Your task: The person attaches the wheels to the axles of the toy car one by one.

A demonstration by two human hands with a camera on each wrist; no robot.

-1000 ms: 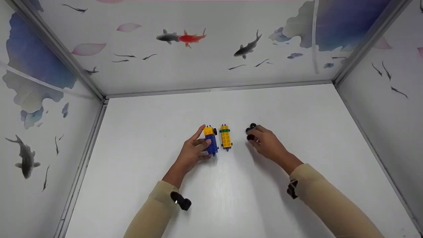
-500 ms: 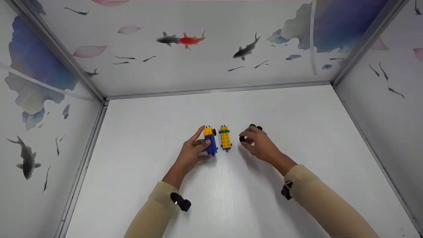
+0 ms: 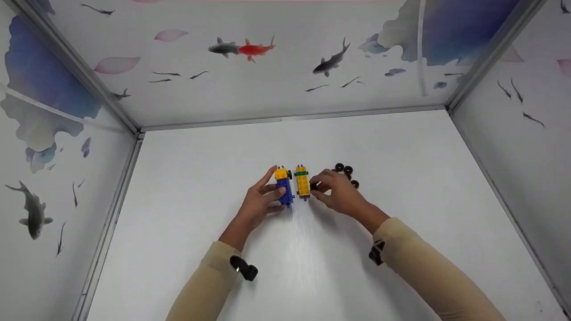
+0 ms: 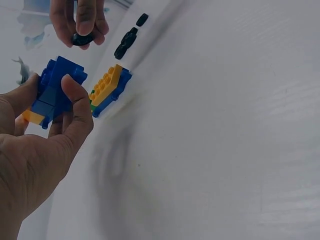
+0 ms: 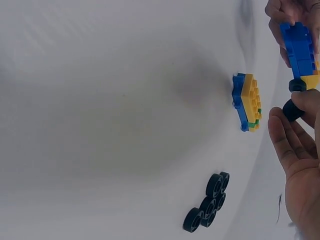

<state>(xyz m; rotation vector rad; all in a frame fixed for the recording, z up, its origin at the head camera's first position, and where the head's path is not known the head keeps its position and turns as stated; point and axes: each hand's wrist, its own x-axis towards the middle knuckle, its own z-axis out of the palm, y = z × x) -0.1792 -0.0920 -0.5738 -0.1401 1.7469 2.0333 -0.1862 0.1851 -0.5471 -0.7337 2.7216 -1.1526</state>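
My left hand point(image 3: 258, 203) holds a toy brick vehicle point(image 3: 283, 191) with a blue body and a yellow front, thumb on one side. One black wheel point(image 5: 297, 85) sits on its side near the yellow end. Between thumb and fingers, my right hand point(image 3: 341, 194) pinches another black toy wheel point(image 5: 292, 111), close to the held vehicle in the right wrist view. A second brick vehicle point(image 3: 303, 183), yellow on a blue base with a green strip, lies on the table between the hands.
Several loose black wheels point(image 5: 214, 185) lie clustered on the white table point(image 3: 294, 267), just beyond my right hand. Low grey frame edges and printed panels point(image 3: 285, 89) with fish enclose the table at the back and sides.
My right hand has left the wheel cluster with a wheel and moved left toward the vehicles. The remaining wheels now show behind it. My left hand stays around its vehicle.
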